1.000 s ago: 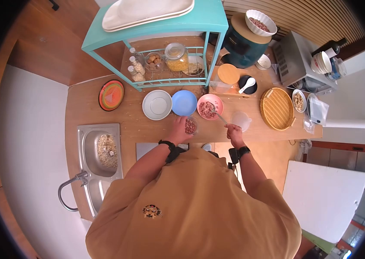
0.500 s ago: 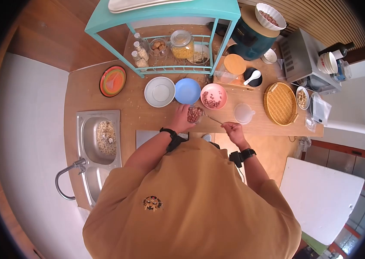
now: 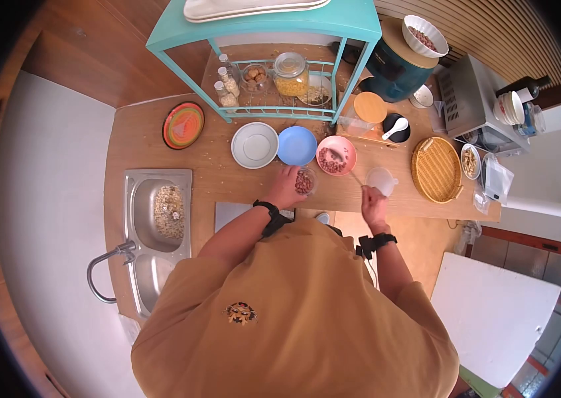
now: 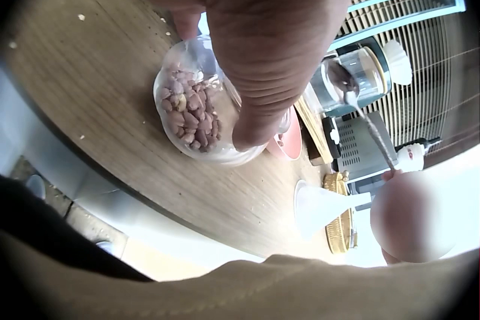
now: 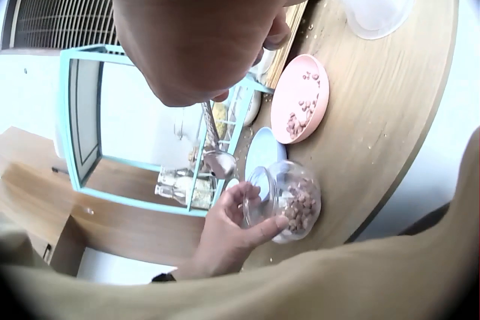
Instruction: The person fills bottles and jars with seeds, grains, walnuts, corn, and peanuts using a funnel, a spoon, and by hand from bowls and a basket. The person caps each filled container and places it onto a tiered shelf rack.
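My left hand (image 3: 285, 189) grips a clear jar (image 5: 289, 204) part full of reddish-brown peanuts (image 4: 191, 114), its thumb and fingers around the rim near the counter's front edge. In my right hand (image 3: 374, 204) is a metal spoon (image 5: 220, 161), pinched by the handle. The spoon's bowl looks bare in the left wrist view and overlaps the pink bowl in the head view. That pink bowl (image 3: 345, 144) contains more peanuts and stands just beyond the jar. A blue bowl (image 3: 297, 146) and a pale grey bowl (image 3: 254, 145) line up to its left.
A translucent white funnel (image 3: 381, 180) lies beside my right hand. Behind the bowls rises a turquoise rack (image 3: 264, 26) with jars and bottles. A woven basket (image 3: 436, 169) sits to the right, a steel sink (image 3: 140, 182) to the left.
The spoon went from the pink bowl to the jar's mouth, then back toward the pink bowl with my right hand. My left hand keeps hold of the jar.
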Demonstrator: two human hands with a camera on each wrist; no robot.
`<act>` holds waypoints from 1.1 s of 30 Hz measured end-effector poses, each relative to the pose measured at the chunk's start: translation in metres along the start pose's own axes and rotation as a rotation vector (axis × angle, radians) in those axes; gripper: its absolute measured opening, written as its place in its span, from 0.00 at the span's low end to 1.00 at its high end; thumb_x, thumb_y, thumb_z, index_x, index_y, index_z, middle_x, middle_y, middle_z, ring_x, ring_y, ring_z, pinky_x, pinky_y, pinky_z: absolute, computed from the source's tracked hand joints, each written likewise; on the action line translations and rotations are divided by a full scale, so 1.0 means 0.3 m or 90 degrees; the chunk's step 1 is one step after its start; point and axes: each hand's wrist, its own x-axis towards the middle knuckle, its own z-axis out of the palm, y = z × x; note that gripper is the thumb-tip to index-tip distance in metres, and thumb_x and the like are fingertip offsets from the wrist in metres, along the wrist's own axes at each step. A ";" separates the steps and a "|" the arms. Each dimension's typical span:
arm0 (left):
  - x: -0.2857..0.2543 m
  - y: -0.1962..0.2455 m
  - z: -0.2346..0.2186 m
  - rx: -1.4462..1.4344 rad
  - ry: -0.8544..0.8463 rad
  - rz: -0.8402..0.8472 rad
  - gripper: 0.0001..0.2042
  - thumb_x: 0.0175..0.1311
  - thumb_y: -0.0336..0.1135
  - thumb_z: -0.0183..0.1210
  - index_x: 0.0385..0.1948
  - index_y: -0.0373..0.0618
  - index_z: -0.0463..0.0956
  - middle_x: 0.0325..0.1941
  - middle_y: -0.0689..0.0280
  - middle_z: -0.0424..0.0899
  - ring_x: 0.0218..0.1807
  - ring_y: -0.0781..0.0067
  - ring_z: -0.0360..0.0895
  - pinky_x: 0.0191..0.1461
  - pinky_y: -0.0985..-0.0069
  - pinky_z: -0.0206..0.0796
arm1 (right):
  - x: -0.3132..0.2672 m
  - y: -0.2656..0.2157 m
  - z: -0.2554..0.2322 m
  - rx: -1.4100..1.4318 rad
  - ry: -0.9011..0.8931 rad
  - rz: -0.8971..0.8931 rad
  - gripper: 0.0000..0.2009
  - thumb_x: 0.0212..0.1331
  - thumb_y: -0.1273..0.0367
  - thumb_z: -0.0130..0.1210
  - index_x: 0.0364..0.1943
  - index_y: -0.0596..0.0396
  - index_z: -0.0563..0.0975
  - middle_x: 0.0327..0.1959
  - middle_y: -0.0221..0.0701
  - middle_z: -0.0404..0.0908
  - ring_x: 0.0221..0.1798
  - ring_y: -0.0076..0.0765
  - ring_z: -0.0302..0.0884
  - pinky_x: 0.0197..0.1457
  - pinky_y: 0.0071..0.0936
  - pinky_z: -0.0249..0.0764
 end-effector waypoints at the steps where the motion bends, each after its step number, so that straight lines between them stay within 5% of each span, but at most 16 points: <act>1: 0.002 -0.004 0.004 -0.003 0.001 0.001 0.43 0.38 0.39 0.72 0.60 0.37 0.60 0.63 0.49 0.64 0.65 0.48 0.60 0.68 0.60 0.56 | 0.014 0.044 0.010 0.000 0.002 0.000 0.08 0.61 0.71 0.52 0.24 0.56 0.74 0.19 0.43 0.72 0.23 0.54 0.72 0.27 0.43 0.70; 10: 0.003 0.003 0.010 -0.006 0.022 0.006 0.44 0.36 0.38 0.74 0.61 0.40 0.59 0.62 0.51 0.64 0.64 0.48 0.60 0.68 0.59 0.56 | -0.003 0.126 0.094 -0.021 0.025 0.051 0.11 0.60 0.70 0.51 0.21 0.57 0.74 0.22 0.46 0.76 0.26 0.57 0.75 0.27 0.45 0.69; 14: 0.001 0.000 0.021 -0.007 0.033 -0.003 0.44 0.36 0.38 0.74 0.60 0.40 0.60 0.62 0.51 0.64 0.64 0.47 0.60 0.69 0.59 0.55 | -0.065 0.119 0.173 0.032 -0.026 0.116 0.12 0.59 0.67 0.52 0.21 0.60 0.76 0.17 0.48 0.72 0.20 0.52 0.74 0.25 0.42 0.68; 16: 0.001 -0.002 0.022 -0.010 0.030 0.000 0.44 0.35 0.38 0.74 0.60 0.39 0.60 0.62 0.50 0.64 0.64 0.47 0.60 0.69 0.59 0.56 | -0.086 0.113 0.213 0.166 -0.045 0.264 0.13 0.59 0.66 0.54 0.21 0.60 0.78 0.12 0.40 0.71 0.14 0.36 0.70 0.21 0.35 0.66; 17: 0.002 -0.001 0.022 -0.011 0.031 0.004 0.44 0.35 0.38 0.74 0.60 0.39 0.60 0.62 0.50 0.64 0.64 0.47 0.60 0.68 0.60 0.56 | -0.077 0.096 0.215 0.367 -0.121 0.515 0.12 0.60 0.66 0.54 0.25 0.60 0.80 0.10 0.26 0.66 0.13 0.22 0.62 0.17 0.26 0.59; 18: -0.001 0.003 0.023 -0.012 0.029 0.004 0.44 0.35 0.38 0.74 0.60 0.39 0.60 0.62 0.50 0.64 0.64 0.47 0.60 0.68 0.60 0.56 | -0.078 0.105 0.221 0.366 -0.121 0.518 0.12 0.60 0.66 0.54 0.25 0.60 0.80 0.10 0.26 0.66 0.13 0.22 0.62 0.17 0.26 0.59; 20: 0.003 0.003 0.018 -0.018 0.023 -0.008 0.45 0.35 0.37 0.74 0.60 0.40 0.60 0.62 0.50 0.65 0.64 0.47 0.60 0.69 0.59 0.55 | -0.066 0.104 0.229 0.696 -0.105 0.645 0.09 0.63 0.67 0.52 0.31 0.60 0.78 0.12 0.18 0.61 0.12 0.16 0.56 0.14 0.19 0.51; 33: 0.006 0.012 0.018 -0.025 0.012 -0.006 0.45 0.35 0.38 0.74 0.60 0.38 0.60 0.62 0.52 0.64 0.64 0.50 0.60 0.69 0.60 0.54 | -0.041 0.166 0.116 0.717 -0.067 0.590 0.09 0.65 0.67 0.51 0.34 0.60 0.77 0.12 0.16 0.58 0.11 0.13 0.51 0.14 0.16 0.46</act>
